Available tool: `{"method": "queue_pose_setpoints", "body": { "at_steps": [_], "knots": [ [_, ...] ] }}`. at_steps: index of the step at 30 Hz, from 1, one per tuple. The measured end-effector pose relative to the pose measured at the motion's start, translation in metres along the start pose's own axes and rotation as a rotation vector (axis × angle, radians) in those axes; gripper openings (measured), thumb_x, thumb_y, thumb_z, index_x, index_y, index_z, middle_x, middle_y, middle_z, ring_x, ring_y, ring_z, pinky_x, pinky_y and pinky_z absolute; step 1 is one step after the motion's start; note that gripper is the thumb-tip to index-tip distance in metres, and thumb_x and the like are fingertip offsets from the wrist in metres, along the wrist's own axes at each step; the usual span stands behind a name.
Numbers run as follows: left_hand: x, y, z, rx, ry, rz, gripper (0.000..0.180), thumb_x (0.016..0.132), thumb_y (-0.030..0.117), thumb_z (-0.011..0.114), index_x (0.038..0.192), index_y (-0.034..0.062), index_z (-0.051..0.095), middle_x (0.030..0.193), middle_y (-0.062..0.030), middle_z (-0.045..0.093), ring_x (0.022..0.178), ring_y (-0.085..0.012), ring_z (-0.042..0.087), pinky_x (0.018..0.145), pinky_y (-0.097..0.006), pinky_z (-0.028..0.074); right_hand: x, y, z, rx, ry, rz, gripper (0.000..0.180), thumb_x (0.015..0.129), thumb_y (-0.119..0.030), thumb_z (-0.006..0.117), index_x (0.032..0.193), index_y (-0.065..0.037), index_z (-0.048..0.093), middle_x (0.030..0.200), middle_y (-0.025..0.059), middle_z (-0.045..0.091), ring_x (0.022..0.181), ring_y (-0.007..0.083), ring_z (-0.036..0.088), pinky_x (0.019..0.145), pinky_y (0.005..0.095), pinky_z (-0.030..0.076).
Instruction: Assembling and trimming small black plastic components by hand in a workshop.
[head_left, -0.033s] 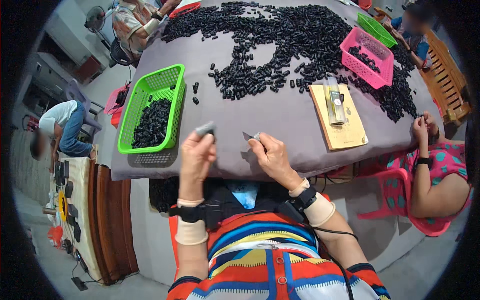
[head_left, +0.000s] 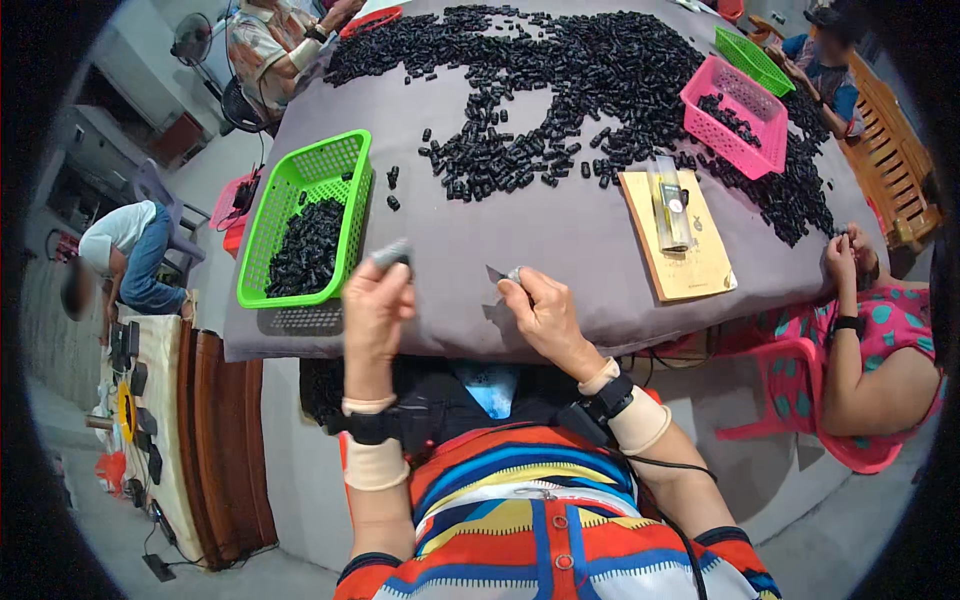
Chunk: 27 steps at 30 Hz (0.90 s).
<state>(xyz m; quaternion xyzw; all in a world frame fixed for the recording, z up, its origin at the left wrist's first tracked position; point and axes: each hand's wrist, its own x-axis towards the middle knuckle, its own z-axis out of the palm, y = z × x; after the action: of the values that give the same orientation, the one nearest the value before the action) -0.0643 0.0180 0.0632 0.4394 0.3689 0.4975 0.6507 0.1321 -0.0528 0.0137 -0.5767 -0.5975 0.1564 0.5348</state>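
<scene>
My left hand (head_left: pixel 376 310) is raised above the near edge of the table, to the right of a green basket (head_left: pixel 362 215), its fingers pinched on a small black part (head_left: pixel 405 261) that is mostly hidden. Grey wrapping covers one of its fingertips. My right hand (head_left: pixel 541 315) pinches a small pointed blade (head_left: pixel 496 273) over the cloth, tip towards the left; grey wrapping shows on a finger there too. Inside the green basket lie many black parts (head_left: pixel 308 245). A few loose parts (head_left: pixel 392 202) rest on the cloth beside it.
A large heap of black parts (head_left: pixel 600 60) covers the far table. A notepad (head_left: pixel 700 270) bearing a clear plastic case (head_left: pixel 672 228) lies right. Beyond it stand a pink basket (head_left: pixel 770 150) and another green basket (head_left: pixel 750 62). Other people sit around the table; one bends at far left.
My left hand has moved left, towards the green basket, still pinched. My right hand with the blade has stayed in place.
</scene>
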Motion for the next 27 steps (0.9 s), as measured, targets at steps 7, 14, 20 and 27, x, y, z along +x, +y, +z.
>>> {"method": "queue_pose_setpoints", "body": {
  "at_steps": [7, 14, 20, 27],
  "knots": [
    [0.040, 0.061, -0.062, 0.582, 0.286, 0.322, 0.026, 0.080, 0.006, 0.062, 0.105, 0.0034, 0.061, 0.072, 0.0028, 0.057, 0.049, -0.0016, 0.043, 0.041, -0.017, 0.032, 0.002, -0.002, 0.002, 0.019, 0.017, -0.024, 0.025, 0.085, -0.022, 0.056, 0.069, -0.004, 0.048, 0.061, 0.0143, 0.051, 0.052, 0.0339, 0.049, 0.047, 0.0392, 0.036],
    [0.093, 0.003, 0.005, 0.883, -0.063, 0.385, 0.028, 0.077, 0.008, 0.058, 0.104, 0.0053, 0.063, 0.076, 0.0007, 0.056, 0.058, -0.0044, 0.047, 0.049, -0.019, 0.038, 0.002, 0.000, -0.004, 0.094, 0.017, 0.065, 0.030, 0.086, -0.023, 0.055, 0.067, -0.003, 0.044, 0.057, 0.0148, 0.048, 0.050, 0.0332, 0.048, 0.046, 0.0391, 0.035],
    [0.153, -0.042, 0.043, 1.211, -0.155, 0.539, 0.032, 0.071, 0.015, 0.061, 0.102, 0.0064, 0.063, 0.092, -0.0148, 0.053, 0.088, -0.0288, 0.052, 0.078, -0.036, 0.044, 0.001, -0.002, -0.003, 0.127, 0.001, 0.069, 0.029, 0.086, -0.021, 0.055, 0.067, -0.002, 0.043, 0.057, 0.0151, 0.047, 0.050, 0.0326, 0.047, 0.046, 0.0386, 0.035],
    [0.142, -0.066, 0.076, 1.200, -0.278, 0.594, 0.024, 0.069, 0.006, 0.064, 0.094, 0.0053, 0.063, 0.087, -0.0143, 0.054, 0.083, -0.0317, 0.055, 0.073, -0.037, 0.045, 0.002, 0.007, -0.003, 0.164, 0.010, 0.074, 0.031, 0.087, -0.022, 0.054, 0.067, -0.001, 0.042, 0.057, 0.0169, 0.046, 0.050, 0.0326, 0.046, 0.046, 0.0379, 0.034]
  ]
}}
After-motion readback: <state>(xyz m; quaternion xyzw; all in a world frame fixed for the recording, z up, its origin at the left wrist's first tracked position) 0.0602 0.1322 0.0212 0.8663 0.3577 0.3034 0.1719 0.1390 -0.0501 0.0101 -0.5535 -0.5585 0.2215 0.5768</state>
